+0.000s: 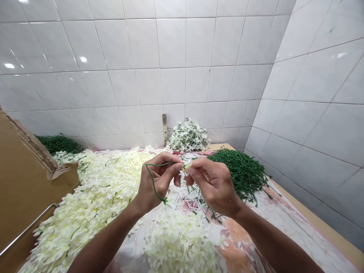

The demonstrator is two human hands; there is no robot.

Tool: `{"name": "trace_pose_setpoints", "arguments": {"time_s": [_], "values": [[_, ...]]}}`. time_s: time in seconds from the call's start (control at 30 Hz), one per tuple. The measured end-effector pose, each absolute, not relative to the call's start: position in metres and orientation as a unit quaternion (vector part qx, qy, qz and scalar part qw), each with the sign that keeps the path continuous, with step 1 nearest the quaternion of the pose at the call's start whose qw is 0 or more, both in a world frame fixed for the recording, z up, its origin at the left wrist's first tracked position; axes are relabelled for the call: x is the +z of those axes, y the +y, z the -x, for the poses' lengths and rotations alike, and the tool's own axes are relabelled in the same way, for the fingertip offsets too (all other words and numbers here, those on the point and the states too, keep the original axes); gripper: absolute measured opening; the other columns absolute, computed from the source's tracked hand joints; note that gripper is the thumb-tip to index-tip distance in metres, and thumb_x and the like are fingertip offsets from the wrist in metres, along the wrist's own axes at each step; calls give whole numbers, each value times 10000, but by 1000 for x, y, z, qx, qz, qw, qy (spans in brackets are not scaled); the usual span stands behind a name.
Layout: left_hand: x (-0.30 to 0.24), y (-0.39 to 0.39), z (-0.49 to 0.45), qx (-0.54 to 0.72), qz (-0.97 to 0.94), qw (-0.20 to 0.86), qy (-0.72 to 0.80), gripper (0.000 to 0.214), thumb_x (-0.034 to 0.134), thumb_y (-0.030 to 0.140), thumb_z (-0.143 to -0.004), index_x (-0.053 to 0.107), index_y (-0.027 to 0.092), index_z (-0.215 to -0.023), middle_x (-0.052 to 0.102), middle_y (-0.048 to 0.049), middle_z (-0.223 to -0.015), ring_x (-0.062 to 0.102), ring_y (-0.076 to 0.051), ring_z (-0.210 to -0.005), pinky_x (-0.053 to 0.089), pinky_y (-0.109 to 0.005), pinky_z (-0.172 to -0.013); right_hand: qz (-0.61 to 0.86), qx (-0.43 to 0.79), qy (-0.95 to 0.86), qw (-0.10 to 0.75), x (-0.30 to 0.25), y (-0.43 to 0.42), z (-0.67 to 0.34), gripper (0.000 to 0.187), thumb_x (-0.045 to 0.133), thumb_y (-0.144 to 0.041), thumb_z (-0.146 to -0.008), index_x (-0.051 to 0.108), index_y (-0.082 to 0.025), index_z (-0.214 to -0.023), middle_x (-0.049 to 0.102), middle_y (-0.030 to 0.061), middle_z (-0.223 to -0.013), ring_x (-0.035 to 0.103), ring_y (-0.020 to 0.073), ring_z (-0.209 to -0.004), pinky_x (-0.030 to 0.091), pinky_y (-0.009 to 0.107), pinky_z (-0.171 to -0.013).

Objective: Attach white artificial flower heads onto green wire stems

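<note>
Over a floral-print cloth (250, 231), I'm watching through the head camera as the person's two hands are working close together, almost touching. The left hand (157, 180) is gripping a thin green wire stem (154, 182) between thumb and curled fingers, with the wire arching out of the grip and looping down in front of the hand. The right hand (212, 185) is closed in a tight pinch, holding a small cream blossom (187, 167) between its thumb and forefinger. That blossom is sitting at the upper end of the wire, between the two hands, though it's too small for me to tell how the two are joined. Beyond the hands, a heap of green wire stems (241, 174) is lying on the cloth just past the right hand, and a smaller green heap (59, 145) is showing at the far left. Loose cream blossoms (105, 193) are spreading in a wide drift left of the hands, with another mound (179, 242) lying below them. A bunch of white flowers on stems (187, 135) is resting against the white tiled wall (170, 45), just beside a metal bracket (164, 129). A cardboard sheet (25, 170) is standing up along the left side with a metal rod (27, 227) across it, and a pale wooden table edge (321, 222) is running along the right.
</note>
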State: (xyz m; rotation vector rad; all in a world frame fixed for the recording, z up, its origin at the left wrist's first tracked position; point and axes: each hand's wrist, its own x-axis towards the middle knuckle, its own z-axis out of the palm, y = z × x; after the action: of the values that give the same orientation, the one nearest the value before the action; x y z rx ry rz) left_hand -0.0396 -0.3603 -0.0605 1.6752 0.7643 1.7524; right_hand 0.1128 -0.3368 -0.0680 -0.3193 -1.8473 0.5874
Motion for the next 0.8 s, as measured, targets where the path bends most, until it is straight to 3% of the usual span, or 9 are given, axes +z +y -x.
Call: {"name": "trace_pose_setpoints", "arguments": {"time_s": [0.3,0.8], "values": [[-65,-351,51,643,-668,303,217,95,692,231,-815,649,148,-797,588,15,-596,564,-78,-450,463,-183,-421,109,415,-744,512,-59,-338,-112,147,562,-197,-892,592,-156,-754,630,-3,-626,598,87,-536,522,219,-517],[-62,-346,61,612,-706,306,182,98,710,221,-795,649,146,-778,591,8,-586,573,-85,-444,484,-178,-398,104,451,-730,503,-60,-336,-110,155,579,-203,-877,607,-152,-734,637,3,-606,607,87,-528,536,213,-510]]}}
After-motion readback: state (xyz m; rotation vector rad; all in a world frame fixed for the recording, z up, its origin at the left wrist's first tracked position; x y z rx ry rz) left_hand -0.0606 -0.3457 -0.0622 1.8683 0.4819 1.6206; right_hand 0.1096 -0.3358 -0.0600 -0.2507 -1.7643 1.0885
